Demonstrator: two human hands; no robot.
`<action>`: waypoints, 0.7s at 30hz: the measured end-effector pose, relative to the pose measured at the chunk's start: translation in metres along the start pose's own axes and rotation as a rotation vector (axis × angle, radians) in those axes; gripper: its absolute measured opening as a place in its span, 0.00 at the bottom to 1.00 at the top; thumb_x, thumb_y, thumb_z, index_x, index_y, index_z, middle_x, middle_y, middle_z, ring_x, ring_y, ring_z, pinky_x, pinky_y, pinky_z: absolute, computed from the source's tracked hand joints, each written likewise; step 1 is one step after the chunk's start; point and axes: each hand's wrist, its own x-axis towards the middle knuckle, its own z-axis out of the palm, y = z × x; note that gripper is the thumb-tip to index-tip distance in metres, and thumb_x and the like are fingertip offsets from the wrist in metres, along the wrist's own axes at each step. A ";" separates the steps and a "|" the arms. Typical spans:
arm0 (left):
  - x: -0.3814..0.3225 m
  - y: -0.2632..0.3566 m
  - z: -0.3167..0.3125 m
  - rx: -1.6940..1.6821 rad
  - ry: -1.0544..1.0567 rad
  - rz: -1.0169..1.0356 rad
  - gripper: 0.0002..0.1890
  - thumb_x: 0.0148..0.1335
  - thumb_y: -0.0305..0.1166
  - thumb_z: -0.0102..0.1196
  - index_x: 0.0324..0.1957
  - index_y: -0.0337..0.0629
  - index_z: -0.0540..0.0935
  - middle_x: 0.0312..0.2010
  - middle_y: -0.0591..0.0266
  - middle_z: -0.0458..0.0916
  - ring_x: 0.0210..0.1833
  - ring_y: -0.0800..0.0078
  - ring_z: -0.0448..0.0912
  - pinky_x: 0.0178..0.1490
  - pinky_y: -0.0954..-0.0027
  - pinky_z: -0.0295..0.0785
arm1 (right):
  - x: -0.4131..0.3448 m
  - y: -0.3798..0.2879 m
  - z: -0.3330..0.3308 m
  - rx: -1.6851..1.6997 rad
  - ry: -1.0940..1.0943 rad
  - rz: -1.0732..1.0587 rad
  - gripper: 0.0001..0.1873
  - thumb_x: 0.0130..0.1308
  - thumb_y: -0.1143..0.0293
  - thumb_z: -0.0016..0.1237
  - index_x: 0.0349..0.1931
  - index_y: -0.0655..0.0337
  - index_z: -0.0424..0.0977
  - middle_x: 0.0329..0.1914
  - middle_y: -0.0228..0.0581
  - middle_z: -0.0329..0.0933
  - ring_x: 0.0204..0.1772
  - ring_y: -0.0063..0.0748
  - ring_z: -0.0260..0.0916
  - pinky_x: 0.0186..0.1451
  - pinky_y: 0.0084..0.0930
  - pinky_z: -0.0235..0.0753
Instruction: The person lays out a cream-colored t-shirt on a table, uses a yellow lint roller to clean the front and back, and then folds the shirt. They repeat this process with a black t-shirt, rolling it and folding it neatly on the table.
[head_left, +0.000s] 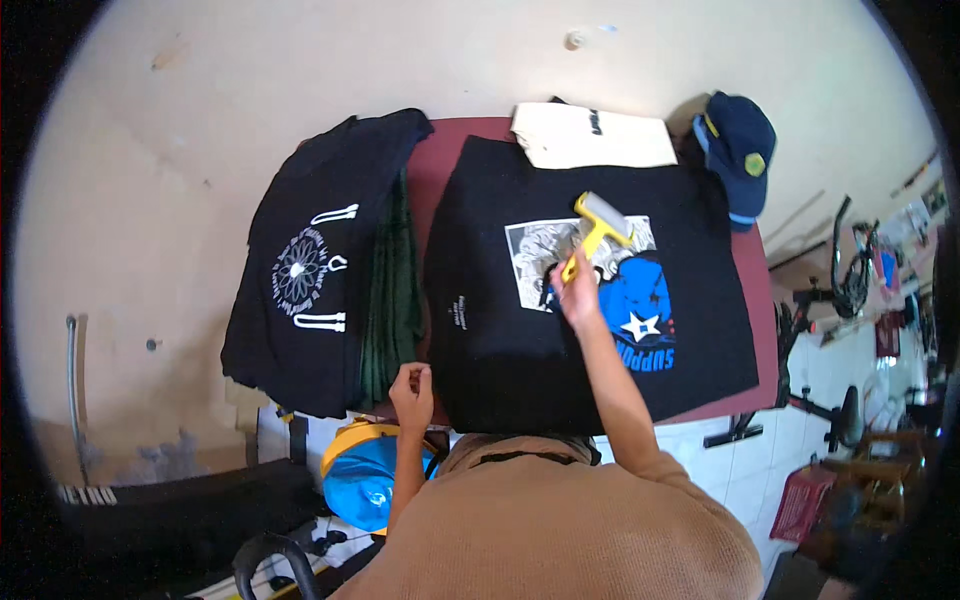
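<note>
A black T-shirt (517, 375) lies spread before me, its print (637, 289) blue, white and grey. My right hand (579, 296) grips the yellow handle of a lint roller (602, 225). The roller's grey cylinder is over the upper part of the print; whether it touches the cloth I cannot tell. Near the table's front edge, my left hand (412, 390) is loosely curled beside the shirt's left side. Whether its fingertips pinch any cloth is unclear. Left of that hand are dark green pleated fabric (390, 315) and a black garment with white print (307, 360).
Beneath the clothes is a dark red tabletop (457, 142). A folded cream cloth (600, 139) and a navy cap (742, 154) lie along its wall side. Below the front edge stands a yellow-rimmed container with blue plastic (360, 480). An exercise bike (844, 300) stands to the right.
</note>
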 end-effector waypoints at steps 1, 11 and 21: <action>-0.005 -0.005 -0.006 0.012 0.017 -0.034 0.05 0.55 0.28 0.49 0.28 0.36 0.74 0.17 0.66 0.70 0.20 0.83 0.66 0.23 0.79 0.60 | -0.007 0.019 -0.005 0.024 -0.059 0.022 0.12 0.64 0.57 0.34 0.33 0.55 0.59 0.21 0.30 0.61 0.25 0.23 0.64 0.26 0.20 0.71; -0.032 -0.036 -0.032 -0.229 -0.139 -0.407 0.09 0.57 0.31 0.47 0.29 0.33 0.73 0.14 0.64 0.72 0.17 0.83 0.70 0.18 0.79 0.64 | -0.163 -0.019 -0.100 -0.828 -0.394 0.719 0.15 0.61 0.60 0.40 0.43 0.61 0.63 0.28 0.39 0.71 0.29 0.28 0.70 0.28 0.21 0.68; -0.035 -0.023 -0.042 -0.232 -0.333 -0.502 0.16 0.58 0.39 0.46 0.26 0.34 0.76 0.15 0.61 0.74 0.17 0.79 0.73 0.20 0.78 0.68 | -0.055 0.045 0.069 -0.569 -0.404 0.272 0.09 0.65 0.58 0.34 0.32 0.52 0.58 0.15 0.24 0.56 0.13 0.13 0.47 0.13 0.10 0.47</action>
